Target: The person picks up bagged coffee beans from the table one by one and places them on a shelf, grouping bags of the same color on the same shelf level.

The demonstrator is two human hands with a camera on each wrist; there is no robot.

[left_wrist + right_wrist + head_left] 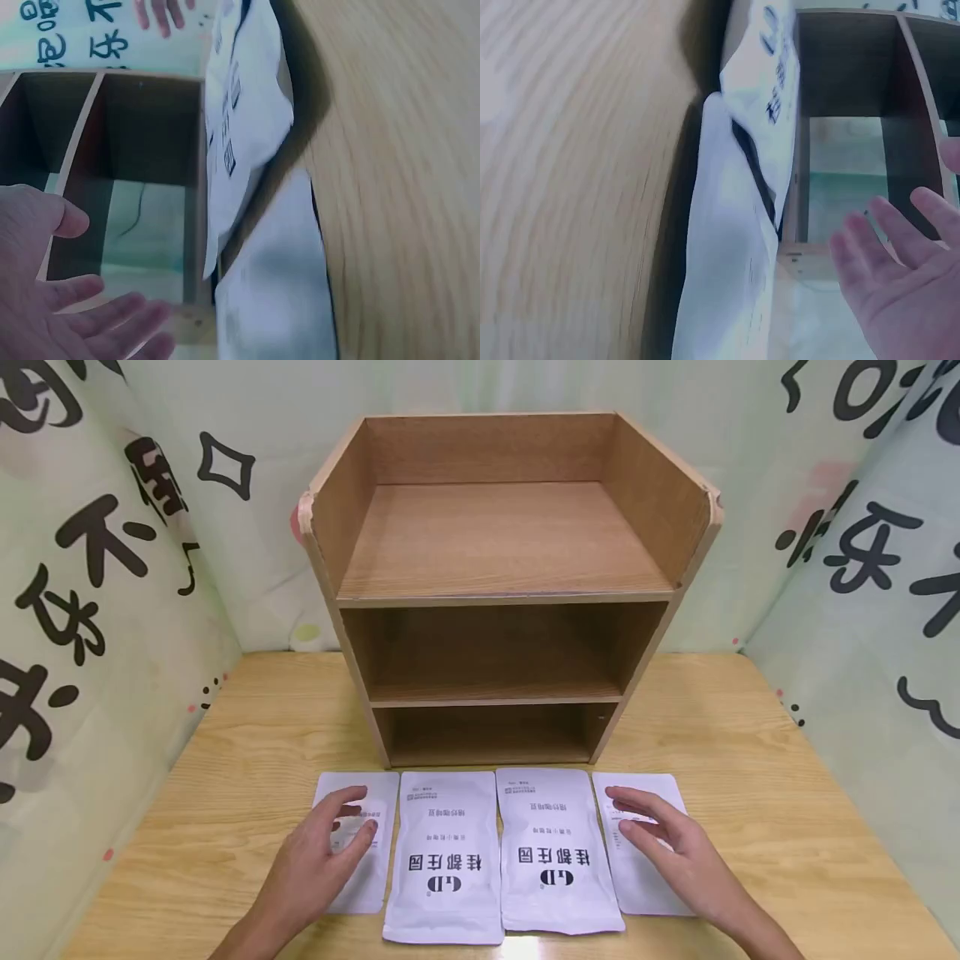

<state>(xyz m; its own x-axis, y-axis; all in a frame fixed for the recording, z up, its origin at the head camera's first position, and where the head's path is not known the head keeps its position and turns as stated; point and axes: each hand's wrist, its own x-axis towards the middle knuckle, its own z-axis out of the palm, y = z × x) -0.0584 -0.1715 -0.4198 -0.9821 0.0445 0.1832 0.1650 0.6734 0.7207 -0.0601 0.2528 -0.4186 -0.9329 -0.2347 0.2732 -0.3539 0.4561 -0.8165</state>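
Observation:
Several white pouches lie in a row on the table. My left hand [318, 860] is over the far-left pouch [367, 868], its fingers relaxed and apart, holding nothing. Over the far-right pouch [637, 885] is my right hand [671, 852], likewise relaxed with nothing in its grasp. Between the hands lie two plumper pouches with dark printing, a left one [450, 914] and a right one [558, 910]; their print appears upside down in the head view. In the wrist views, the left hand [82, 300] and right hand [907, 262] both show spread fingers beside the pouches.
A wooden shelf unit [502, 597] stands right behind the row of pouches, with an open top tray and two open compartments below. Printed cloth walls [112, 693] enclose the wooden table [772, 827] at the back and both sides.

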